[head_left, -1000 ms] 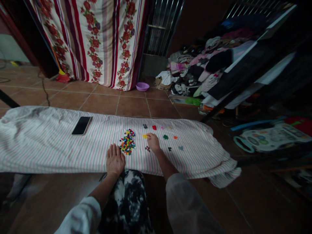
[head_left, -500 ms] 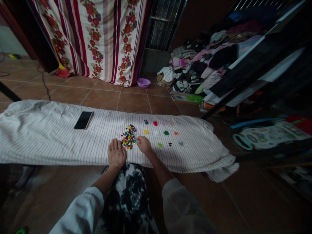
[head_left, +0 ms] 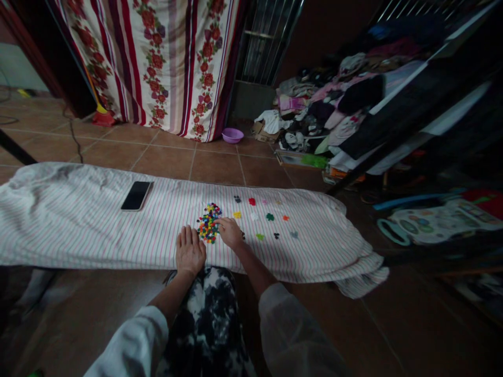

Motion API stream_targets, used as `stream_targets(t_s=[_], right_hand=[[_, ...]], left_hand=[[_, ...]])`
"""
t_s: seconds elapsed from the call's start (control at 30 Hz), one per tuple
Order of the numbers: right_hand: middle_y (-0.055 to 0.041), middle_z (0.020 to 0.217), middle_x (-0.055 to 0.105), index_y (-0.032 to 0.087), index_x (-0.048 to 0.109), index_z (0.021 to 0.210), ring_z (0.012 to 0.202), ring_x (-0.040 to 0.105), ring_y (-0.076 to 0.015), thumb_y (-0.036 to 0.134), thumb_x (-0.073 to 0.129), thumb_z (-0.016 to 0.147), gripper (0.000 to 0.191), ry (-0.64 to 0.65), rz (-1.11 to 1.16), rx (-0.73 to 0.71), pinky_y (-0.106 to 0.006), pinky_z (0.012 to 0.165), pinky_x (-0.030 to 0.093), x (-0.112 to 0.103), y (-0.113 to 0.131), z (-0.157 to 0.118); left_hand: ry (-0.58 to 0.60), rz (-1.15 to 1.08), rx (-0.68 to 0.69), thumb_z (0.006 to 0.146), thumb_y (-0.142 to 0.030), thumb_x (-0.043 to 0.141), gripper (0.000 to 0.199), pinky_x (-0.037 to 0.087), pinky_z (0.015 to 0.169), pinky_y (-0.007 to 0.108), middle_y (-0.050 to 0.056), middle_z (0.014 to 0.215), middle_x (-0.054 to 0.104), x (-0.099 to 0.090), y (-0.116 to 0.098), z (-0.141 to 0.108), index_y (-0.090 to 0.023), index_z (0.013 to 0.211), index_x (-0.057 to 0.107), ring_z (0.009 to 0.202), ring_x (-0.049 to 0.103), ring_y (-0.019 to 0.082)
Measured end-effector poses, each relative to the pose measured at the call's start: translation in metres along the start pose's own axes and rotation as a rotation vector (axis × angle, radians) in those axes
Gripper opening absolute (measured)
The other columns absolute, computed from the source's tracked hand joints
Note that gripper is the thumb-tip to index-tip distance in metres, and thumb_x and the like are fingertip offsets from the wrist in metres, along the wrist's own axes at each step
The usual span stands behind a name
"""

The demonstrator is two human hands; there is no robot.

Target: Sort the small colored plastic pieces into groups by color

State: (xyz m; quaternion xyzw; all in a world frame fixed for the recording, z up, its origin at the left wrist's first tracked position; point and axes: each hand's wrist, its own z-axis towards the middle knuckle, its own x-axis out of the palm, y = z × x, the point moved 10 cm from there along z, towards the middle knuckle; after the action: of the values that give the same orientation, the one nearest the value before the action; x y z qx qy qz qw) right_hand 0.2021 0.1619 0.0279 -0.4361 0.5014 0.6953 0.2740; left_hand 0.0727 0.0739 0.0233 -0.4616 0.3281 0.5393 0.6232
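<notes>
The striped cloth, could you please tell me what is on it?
A phone, a mixed-colour pile of pieces and several small clusters; anything beneath the left hand or right hand is covered.

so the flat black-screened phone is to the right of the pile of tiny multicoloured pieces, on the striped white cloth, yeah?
Not quite: the head view shows the flat black-screened phone to the left of the pile of tiny multicoloured pieces, not the right. It does lie on the striped white cloth.

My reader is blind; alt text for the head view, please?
The right hand is at a pile of small multicoloured pieces on striped cloth, the left hand flat beside it. Single-colour groups lie to the right, a phone to the left.
</notes>
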Motion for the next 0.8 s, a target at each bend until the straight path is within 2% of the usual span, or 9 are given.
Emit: stream_targets(t_s=[0.33, 0.6, 0.8], right_hand=[[-0.0041, 0.127, 0.059, 0.023, 0.060, 0.128, 0.111, 0.046, -0.0201, 0.004, 0.043, 0.084, 0.051, 0.066, -0.124, -0.105, -0.031, 0.096, 0.037, 0.008, 0.027, 0.008], [-0.0031, 0.131, 0.056, 0.024, 0.058, 0.130, 0.117, 0.041, -0.0221, 0.006, 0.046, 0.083, 0.052, 0.089, -0.182, -0.162, -0.033, 0.100, 0.034, 0.012, 0.039, 0.012], [-0.0036, 0.127, 0.059, 0.024, 0.060, 0.127, 0.117, 0.041, -0.0206, 0.008, 0.046, 0.085, 0.047, 0.092, -0.191, -0.149, -0.033, 0.097, 0.035, 0.011, 0.038, 0.007]], left_hand=[[0.003, -0.017, -0.006, 0.088, -0.027, 0.037, 0.052, 0.030, 0.112, 0.050, 0.025, 0.142, 0.045, 0.000, 0.000, 0.001, 0.001, 0.129, 0.053, 0.138, 0.034, 0.034], [-0.011, -0.017, 0.001, 0.088, -0.028, 0.037, 0.052, 0.031, 0.111, 0.051, 0.025, 0.142, 0.044, 0.001, 0.000, 0.000, 0.000, 0.129, 0.052, 0.138, 0.034, 0.034], [-0.014, -0.021, 0.001, 0.088, -0.028, 0.037, 0.052, 0.030, 0.111, 0.051, 0.025, 0.142, 0.044, 0.000, 0.000, 0.000, 0.001, 0.129, 0.052, 0.139, 0.033, 0.034]])
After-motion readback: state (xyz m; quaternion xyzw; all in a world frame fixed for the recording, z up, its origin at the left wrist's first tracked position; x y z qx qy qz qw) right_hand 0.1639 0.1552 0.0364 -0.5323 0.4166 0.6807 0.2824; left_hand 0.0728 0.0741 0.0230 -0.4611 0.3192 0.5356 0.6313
